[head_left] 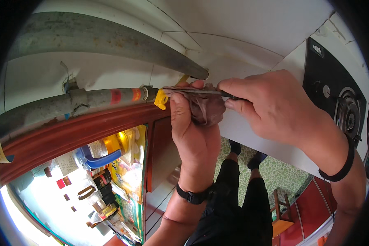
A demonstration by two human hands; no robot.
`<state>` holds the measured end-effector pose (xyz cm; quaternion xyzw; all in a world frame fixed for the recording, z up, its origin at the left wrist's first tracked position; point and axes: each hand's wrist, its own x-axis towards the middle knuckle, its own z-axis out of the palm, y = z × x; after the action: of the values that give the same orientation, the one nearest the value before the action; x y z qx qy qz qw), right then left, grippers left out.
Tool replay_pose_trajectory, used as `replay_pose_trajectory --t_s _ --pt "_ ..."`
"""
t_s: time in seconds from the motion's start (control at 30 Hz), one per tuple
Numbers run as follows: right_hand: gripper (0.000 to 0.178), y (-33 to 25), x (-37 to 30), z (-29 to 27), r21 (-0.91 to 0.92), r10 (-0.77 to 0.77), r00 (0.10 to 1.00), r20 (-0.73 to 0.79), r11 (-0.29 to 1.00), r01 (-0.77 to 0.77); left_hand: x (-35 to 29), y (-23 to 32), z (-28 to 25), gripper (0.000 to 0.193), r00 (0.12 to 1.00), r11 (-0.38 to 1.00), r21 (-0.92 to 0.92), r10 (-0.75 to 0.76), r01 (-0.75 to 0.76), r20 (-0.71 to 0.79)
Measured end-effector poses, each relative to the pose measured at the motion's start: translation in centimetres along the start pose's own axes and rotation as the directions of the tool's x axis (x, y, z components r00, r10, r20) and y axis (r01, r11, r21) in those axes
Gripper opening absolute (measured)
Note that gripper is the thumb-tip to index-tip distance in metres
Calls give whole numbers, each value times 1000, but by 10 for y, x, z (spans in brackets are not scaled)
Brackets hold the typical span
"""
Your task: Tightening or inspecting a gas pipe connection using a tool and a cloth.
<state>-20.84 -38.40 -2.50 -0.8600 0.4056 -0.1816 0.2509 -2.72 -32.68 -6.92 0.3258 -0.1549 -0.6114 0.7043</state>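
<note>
My left hand (188,127) is raised in the middle of the view, its fingers closed around a crumpled brownish-purple cloth (207,108). Across the top of that cloth lies the slim grey metal shaft (188,91) of a hand tool; whether it is a blade or a rod I cannot tell. My right hand (270,104) pinches the tool's dark handle end between thumb and forefinger. Just left of the cloth, a yellow valve handle (161,99) sits at the end of a grey pipe (98,97) with red and orange bands. My left fingertips are partly hidden behind the cloth.
A thicker grey pipe (110,37) runs above. Below the pipes, a red-brown wooden ledge (69,129) tops shelves of bottles, including a blue-handled jug (96,158). To the right is a black gas stove (328,74). A small wooden stool (282,223) stands on the green floor.
</note>
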Motion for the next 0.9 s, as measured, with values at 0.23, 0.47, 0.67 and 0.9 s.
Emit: replay_pose_trajectory --t_s 0.23,0.47,0.67,0.9 --pt "12 -12 15 -15 141 81 983 163 985 -104 0 3 -6 34 1000 999 -52 -5 5 2" --pt "15 -17 7 -11 -388 5 1000 -21 922 -13 14 -3 -2 33 987 986 -81 -137 144 84" --pt "22 -18 -29 -1 -162 93 996 1 983 -92 -14 -11 4 29 995 995 -40 -91 90 -32" --pt "14 -29 -17 21 72 95 989 -117 994 -87 -3 7 -7 29 999 1000 -26 -14 15 48"
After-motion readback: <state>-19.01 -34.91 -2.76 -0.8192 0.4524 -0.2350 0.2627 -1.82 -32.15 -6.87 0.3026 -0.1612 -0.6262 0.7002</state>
